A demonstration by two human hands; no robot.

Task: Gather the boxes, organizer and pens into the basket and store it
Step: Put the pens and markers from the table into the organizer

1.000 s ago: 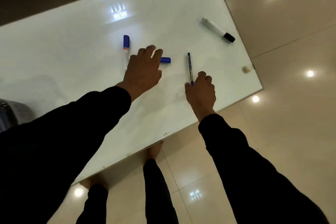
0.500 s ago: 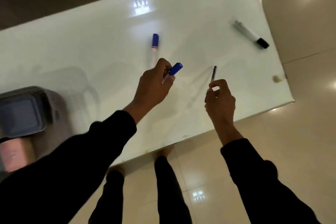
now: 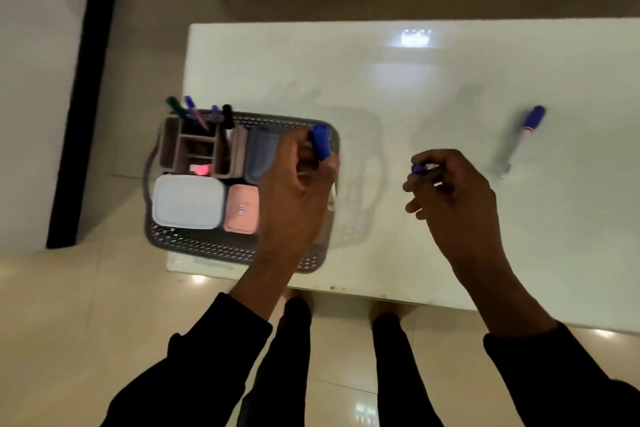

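My left hand (image 3: pixel 294 198) grips a blue-capped marker (image 3: pixel 320 142) above the grey basket (image 3: pixel 221 250); my right hand's (image 3: pixel 453 198) fingers pinch a thin pen (image 3: pixel 420 168); another marker (image 3: pixel 523 135) lies on the bench (image 3: pixel 415 87).

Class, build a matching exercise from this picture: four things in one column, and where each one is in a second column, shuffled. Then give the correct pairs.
Things
1. Blue-capped marker
2. Thin blue pen
3. Second blue-capped marker
4. White box

Places
A. Lying loose on the table
B. Held in the left hand, over the basket
C. Inside the basket, beside the pink box
D. Held in the right hand

Pairs: 1-B, 2-D, 3-A, 4-C
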